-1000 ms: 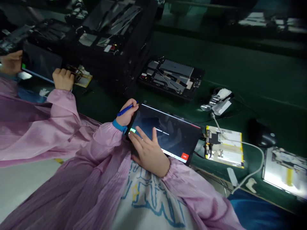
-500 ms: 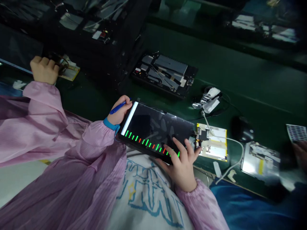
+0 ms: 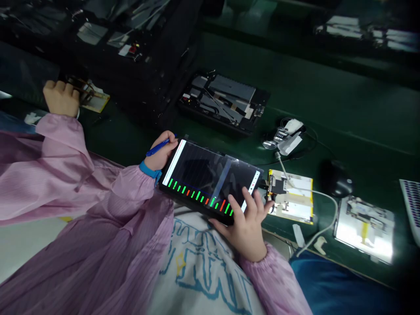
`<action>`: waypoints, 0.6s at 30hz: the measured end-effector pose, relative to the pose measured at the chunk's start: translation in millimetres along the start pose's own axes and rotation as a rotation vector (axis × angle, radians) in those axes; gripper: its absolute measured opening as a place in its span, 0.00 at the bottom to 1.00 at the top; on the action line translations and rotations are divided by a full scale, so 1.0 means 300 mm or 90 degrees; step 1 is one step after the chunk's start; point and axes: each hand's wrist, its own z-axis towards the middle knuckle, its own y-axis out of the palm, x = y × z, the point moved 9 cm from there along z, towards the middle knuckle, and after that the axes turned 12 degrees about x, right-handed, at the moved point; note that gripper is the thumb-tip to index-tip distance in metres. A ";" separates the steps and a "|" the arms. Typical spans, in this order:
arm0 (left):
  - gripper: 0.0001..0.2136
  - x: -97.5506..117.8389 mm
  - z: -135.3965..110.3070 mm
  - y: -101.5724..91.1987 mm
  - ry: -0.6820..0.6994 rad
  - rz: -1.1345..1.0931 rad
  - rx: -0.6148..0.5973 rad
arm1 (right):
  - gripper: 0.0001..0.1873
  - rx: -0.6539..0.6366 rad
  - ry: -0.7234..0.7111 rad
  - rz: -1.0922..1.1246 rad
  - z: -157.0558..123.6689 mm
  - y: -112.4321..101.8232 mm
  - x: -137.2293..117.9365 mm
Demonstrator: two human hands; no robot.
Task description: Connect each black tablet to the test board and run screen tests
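My left hand [image 3: 159, 153] grips the left end of a tablet-like display panel [image 3: 200, 170] and also holds a blue pen [image 3: 160, 145]. The panel is tilted in front of my body, lit with a row of green and red marks, white bars at both ends and a bluish band. My right hand [image 3: 247, 227] lies over the panel's right part with fingers spread, its thumb by the near edge. Whether its fingertips touch the glass I cannot tell. Beyond the panel's right end lies a bare board assembly with yellow edges [image 3: 292, 203], a white cable [image 3: 320, 190] running over it.
A co-worker's hand [image 3: 62, 98] in a pink sleeve is at the left, near another yellow-edged part [image 3: 98, 103]. Stacked dark device housings [image 3: 226, 98] stand behind. A black mouse [image 3: 337, 179], a silvery panel [image 3: 365, 229] and a keyboard [image 3: 411, 201] are at right.
A white bar with icons and a bluish band now show on the panel's screen. My right hand's fingers have shifted slightly. A hand at the far right edge is gone from view.
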 end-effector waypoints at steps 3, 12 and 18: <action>0.12 0.005 0.003 0.001 0.008 0.004 -0.006 | 0.41 0.062 0.028 0.029 -0.013 -0.008 0.021; 0.12 0.007 0.001 -0.001 -0.015 0.015 -0.003 | 0.39 0.114 0.040 0.046 -0.009 -0.012 0.034; 0.14 0.017 -0.002 0.000 -0.021 0.041 0.001 | 0.37 0.198 0.057 0.059 0.005 -0.029 0.047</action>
